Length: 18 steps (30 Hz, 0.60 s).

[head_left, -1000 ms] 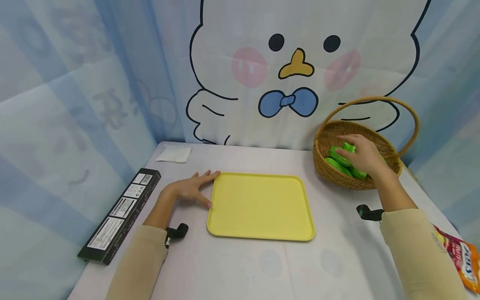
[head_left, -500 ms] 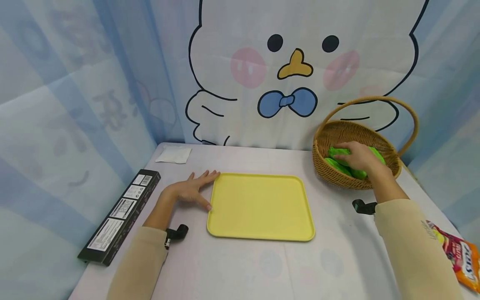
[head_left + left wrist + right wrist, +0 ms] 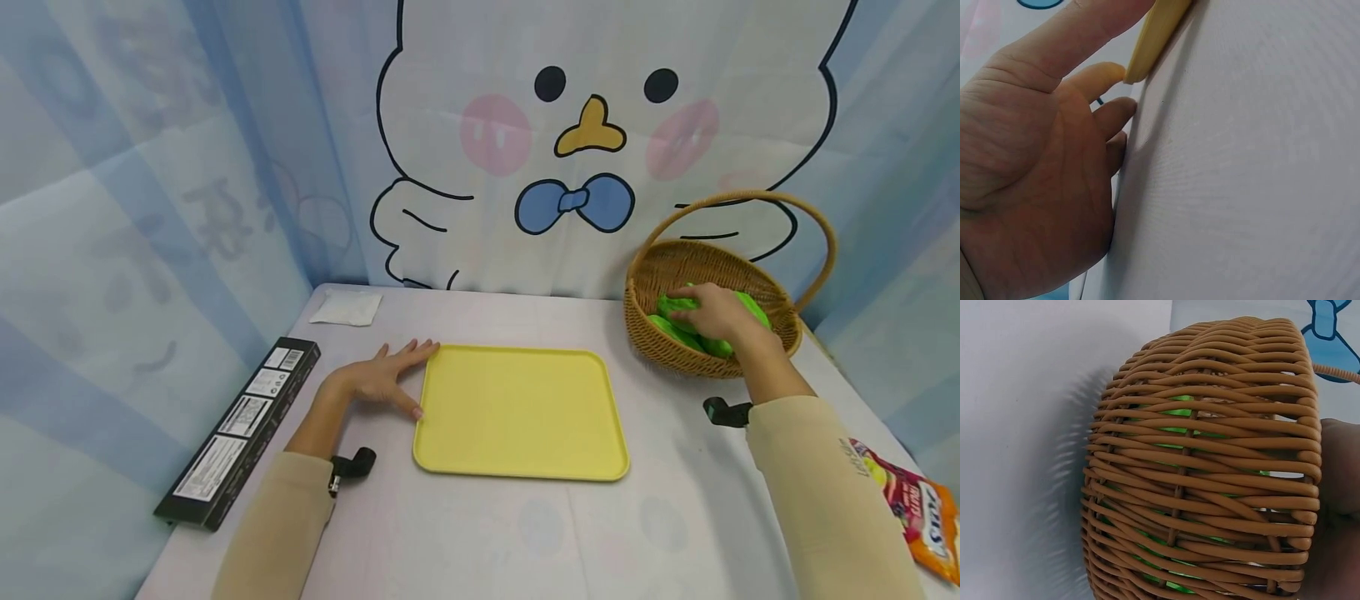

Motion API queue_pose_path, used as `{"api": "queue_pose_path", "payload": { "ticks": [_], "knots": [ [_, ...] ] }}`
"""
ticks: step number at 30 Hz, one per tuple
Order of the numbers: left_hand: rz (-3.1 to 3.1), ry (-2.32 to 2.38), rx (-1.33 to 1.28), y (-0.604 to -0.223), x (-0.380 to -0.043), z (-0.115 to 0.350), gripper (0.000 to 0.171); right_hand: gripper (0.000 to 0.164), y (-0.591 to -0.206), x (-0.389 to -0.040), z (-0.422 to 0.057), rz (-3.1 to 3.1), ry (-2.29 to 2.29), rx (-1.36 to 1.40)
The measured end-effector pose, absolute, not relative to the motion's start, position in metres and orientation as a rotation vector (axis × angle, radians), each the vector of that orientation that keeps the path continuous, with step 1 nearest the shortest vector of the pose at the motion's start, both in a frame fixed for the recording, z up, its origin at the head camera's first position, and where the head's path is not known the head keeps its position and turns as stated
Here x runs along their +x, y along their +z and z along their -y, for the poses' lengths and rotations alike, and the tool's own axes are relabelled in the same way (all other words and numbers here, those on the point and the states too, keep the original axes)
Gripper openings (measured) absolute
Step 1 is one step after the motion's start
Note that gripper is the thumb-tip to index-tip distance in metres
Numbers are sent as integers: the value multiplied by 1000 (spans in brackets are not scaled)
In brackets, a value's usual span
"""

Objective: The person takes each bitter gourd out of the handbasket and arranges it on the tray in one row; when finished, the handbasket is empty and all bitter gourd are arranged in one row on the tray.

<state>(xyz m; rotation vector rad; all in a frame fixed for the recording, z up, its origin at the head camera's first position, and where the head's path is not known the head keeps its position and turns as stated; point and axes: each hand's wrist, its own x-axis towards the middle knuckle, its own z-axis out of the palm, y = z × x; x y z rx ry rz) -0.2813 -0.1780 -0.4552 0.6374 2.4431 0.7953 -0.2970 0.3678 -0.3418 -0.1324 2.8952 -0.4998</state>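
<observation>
My left hand [image 3: 378, 379] rests with spread fingers at the left edge of a yellow tray [image 3: 525, 412]. Its index finger and thumb touch the rim, which also shows as a yellow edge [image 3: 1157, 37] in the left wrist view. My right hand [image 3: 723, 312] reaches into a wicker basket [image 3: 660, 354] at the back right. Thumb and index finger lie on either side of a shiny green packet [image 3: 678, 304]; the other fingers are hidden. More green packets lie around it. In the right wrist view the basket wall [image 3: 1210, 462] covers most of the hand.
A long black box [image 3: 243, 429] lies along the table's left side. At the back left is a flat white packet [image 3: 347, 307]. An orange and red snack bag [image 3: 918, 508] lies at the right edge. The basket's tall handle [image 3: 821, 233] arches above it; curtains surround the table.
My right hand has lowered into the basket, and its finger and thumb have come down around a green packet. The left hand and the tray stay where they were.
</observation>
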Motion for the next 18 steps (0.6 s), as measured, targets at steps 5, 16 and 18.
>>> {"api": "queue_pose_path", "payload": {
  "ticks": [5,16,18],
  "knots": [
    [-2449,783,633,-457,-282,179,131,59,-341,-297,-368,-2871,-534,-83],
    [-2454,766,619,-458,-284,178,131,56,-336,-293,-375,-2854,-568,-67],
    [-2457,763,626,-457,-283,178,130,57,-336,-293,-374,-2847,-562,-69]
  ]
}}
